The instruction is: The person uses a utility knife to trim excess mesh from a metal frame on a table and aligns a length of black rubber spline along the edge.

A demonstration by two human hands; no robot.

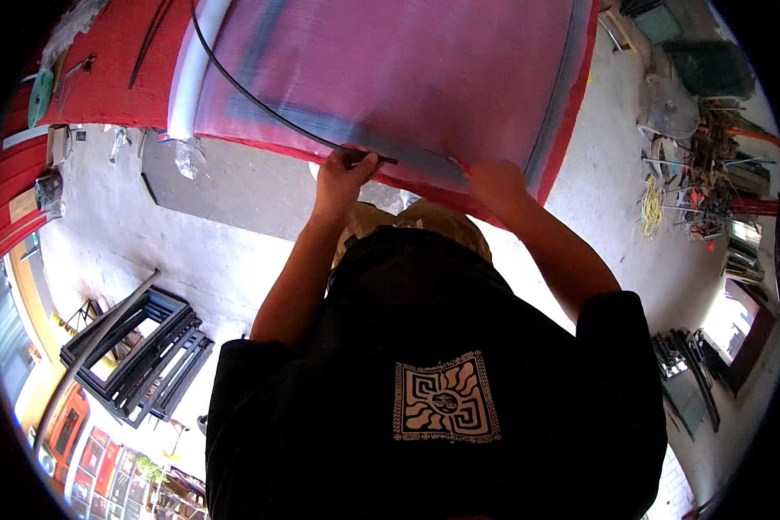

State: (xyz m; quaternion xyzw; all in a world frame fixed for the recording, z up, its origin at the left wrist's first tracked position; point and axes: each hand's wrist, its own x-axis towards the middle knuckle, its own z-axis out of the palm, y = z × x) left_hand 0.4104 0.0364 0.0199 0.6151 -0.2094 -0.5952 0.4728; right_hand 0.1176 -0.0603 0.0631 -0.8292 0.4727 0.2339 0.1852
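Note:
My left hand is closed in a pinch on a thin black cord. The cord curves down from the far left, and its short end sticks out just right of my fingers. Beneath it a sheet of fine mesh lies over a red-covered table, with a bluish-grey frame showing through. My right hand is at the near edge of the mesh, right of the cord's end. Its fingers are curled around something small, mostly hidden. A whitish roll runs along the mesh's left side.
Dark frames are stacked on the floor at left, with a long bar across them. A round fan-like thing, a yellow cord bundle and piled scrap line the right. Dark strips lean at lower right.

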